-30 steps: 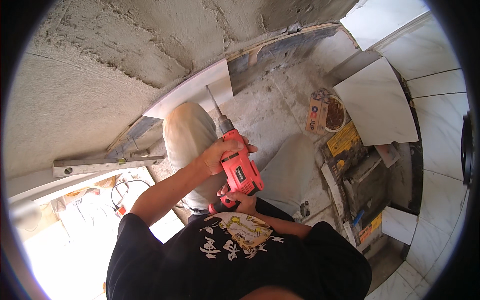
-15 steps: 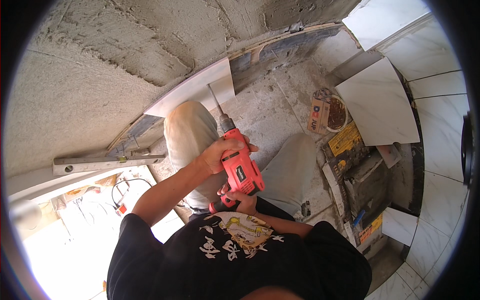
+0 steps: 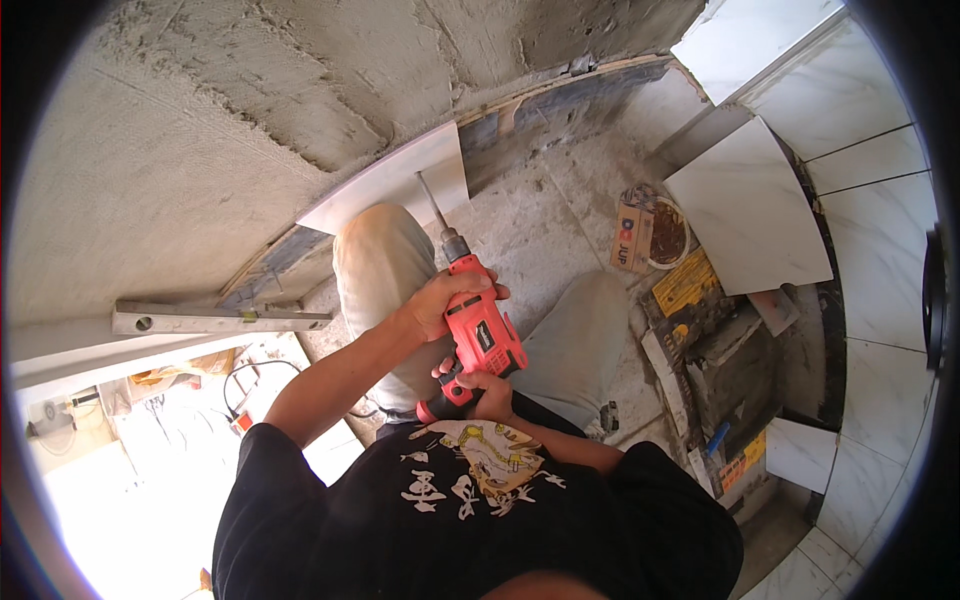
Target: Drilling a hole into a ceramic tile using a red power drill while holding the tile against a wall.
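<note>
A red power drill (image 3: 487,338) is held between my two hands in front of my body, its long bit angled up toward the far wall. My left hand (image 3: 450,300) wraps around the front of its body, behind the chuck. Around the rear handle my right hand (image 3: 484,392) is closed. The bit's tip overlaps a pale tile (image 3: 397,184) standing against the base of the wall; I cannot tell whether they touch. My left knee hides part of that tile's lower edge.
A spirit level (image 3: 215,319) lies at left. To the right are a round container (image 3: 668,232) beside torn cardboard, a large leaning tile (image 3: 750,205), and a mortar-stained trough (image 3: 735,375). Rough cement wall (image 3: 330,80) rises ahead.
The view has shifted slightly. Both hands keep their hold on the drill, and its angle is nearly the same.
</note>
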`<state>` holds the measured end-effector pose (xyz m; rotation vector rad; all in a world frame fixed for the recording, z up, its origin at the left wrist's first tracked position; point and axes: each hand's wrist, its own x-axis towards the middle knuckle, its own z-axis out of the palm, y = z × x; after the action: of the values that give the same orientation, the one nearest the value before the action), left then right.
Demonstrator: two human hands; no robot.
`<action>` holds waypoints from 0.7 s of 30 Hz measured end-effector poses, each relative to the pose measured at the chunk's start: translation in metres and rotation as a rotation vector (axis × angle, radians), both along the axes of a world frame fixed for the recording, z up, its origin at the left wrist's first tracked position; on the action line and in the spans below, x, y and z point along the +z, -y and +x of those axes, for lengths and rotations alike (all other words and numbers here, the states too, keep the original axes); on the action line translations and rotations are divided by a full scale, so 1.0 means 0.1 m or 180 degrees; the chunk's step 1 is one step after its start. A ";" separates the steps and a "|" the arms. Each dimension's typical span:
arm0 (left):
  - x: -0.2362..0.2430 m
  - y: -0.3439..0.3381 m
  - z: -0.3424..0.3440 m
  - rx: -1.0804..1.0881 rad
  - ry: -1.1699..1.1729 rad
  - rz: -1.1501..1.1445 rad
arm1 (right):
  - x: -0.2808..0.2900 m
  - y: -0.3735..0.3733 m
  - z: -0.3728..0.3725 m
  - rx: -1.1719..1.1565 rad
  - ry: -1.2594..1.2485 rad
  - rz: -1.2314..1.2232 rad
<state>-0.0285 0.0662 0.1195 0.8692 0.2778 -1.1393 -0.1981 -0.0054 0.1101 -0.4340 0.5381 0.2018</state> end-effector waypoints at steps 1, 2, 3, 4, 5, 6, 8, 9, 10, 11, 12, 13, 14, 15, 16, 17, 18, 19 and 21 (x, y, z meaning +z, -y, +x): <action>-0.01 -0.01 -0.01 0.0014 0.0032 0.0023 | 0.01 0.01 0.00 0.0010 0.0021 -0.0006; -0.02 -0.01 -0.01 0.0026 0.0053 0.0015 | 0.02 0.01 0.01 0.0049 0.0049 0.0099; -0.02 -0.01 -0.01 0.0002 0.0008 -0.0029 | 0.04 0.03 0.01 0.0076 0.0077 0.0196; -0.02 -0.01 -0.01 -0.0021 -0.0037 -0.0074 | 0.00 0.02 0.01 0.0078 0.0099 0.0178; -0.01 -0.01 0.00 -0.0019 -0.0015 -0.0095 | -0.06 -0.01 0.00 0.0050 0.0142 0.0423; 0.01 -0.03 -0.01 0.0023 -0.0122 -0.0200 | -0.02 -0.03 0.02 0.0042 0.0179 0.0670; 0.04 -0.04 -0.03 0.0085 -0.0212 -0.0334 | 0.08 -0.02 0.03 0.0069 0.0125 0.0808; 0.11 -0.05 -0.05 0.0110 -0.0248 -0.0330 | 0.16 -0.01 0.05 0.0077 0.0049 0.0975; 0.14 -0.06 -0.07 0.0136 -0.0286 -0.0328 | 0.20 -0.02 0.05 0.0109 0.0055 0.0960; 0.12 -0.07 -0.09 0.0165 -0.0277 -0.0344 | 0.23 -0.03 0.06 0.0039 0.0058 0.1110; 0.08 -0.07 -0.07 0.0158 -0.0313 -0.0287 | 0.25 -0.03 0.09 -0.0039 0.0072 0.1247; 0.04 -0.06 -0.06 0.0152 -0.0353 -0.0229 | 0.21 -0.04 0.08 -0.0015 0.0083 0.1220; 0.00 -0.06 -0.05 0.0172 -0.0342 -0.0256 | 0.13 -0.06 0.06 -0.0026 0.0079 0.1229; -0.04 -0.06 -0.05 0.0123 -0.0319 -0.0199 | 0.07 -0.07 0.05 -0.0039 0.0071 0.1241; -0.07 -0.06 -0.05 0.0075 -0.0301 -0.0139 | 0.02 -0.06 0.04 -0.0016 0.0067 0.1219; -0.12 -0.06 -0.05 0.0098 -0.0306 -0.0160 | -0.04 -0.05 0.03 -0.0038 0.0195 0.1169; -0.14 -0.03 -0.07 0.0106 -0.0229 -0.0130 | -0.07 -0.04 0.03 -0.0058 0.0313 0.1124; -0.16 -0.02 -0.07 0.0113 -0.0158 -0.0098 | -0.11 -0.03 0.02 -0.0036 0.0288 0.1114; -0.20 0.00 -0.07 0.0068 -0.0070 -0.0082 | -0.15 -0.01 0.02 -0.0106 0.0356 0.1130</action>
<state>-0.0354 0.0664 0.0998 0.8297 0.2893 -1.1308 -0.1957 -0.0040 0.0951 -0.0900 0.3888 0.2344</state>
